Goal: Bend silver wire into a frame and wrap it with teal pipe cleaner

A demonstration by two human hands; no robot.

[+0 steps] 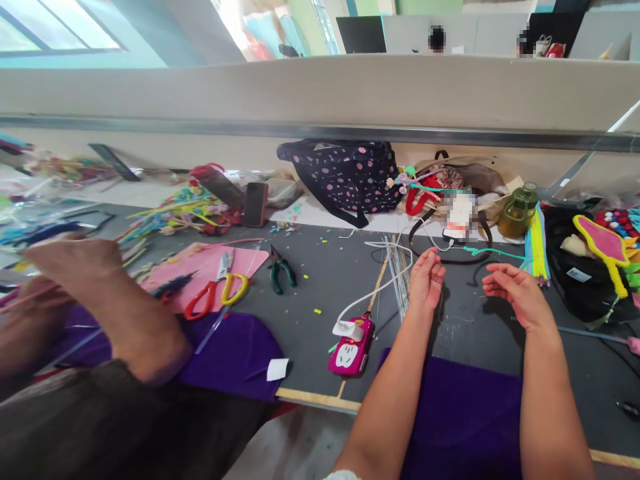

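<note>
My left hand [429, 279] is raised over the dark table, its fingers pinched on a thin, pale thread [440, 308] that hangs in a loose curve. To its right, my right hand [515, 293] has its fingers bent and pressed together; whatever sits between the fingertips is too small to make out. Behind both hands lies a teal pipe cleaner [500, 254]. A purple cloth [467, 407] is spread under my forearms. Just left of my left hand lies a bundle of thin wires [399, 273].
A pink power strip [353, 350] with a white cable stands left of my arm. Pliers [281, 272] and scissors [216, 287] lie farther left, beside a co-worker's arm [135, 300]. A phone [459, 217], bottle [517, 210] and black bag [570, 267] line the back and right.
</note>
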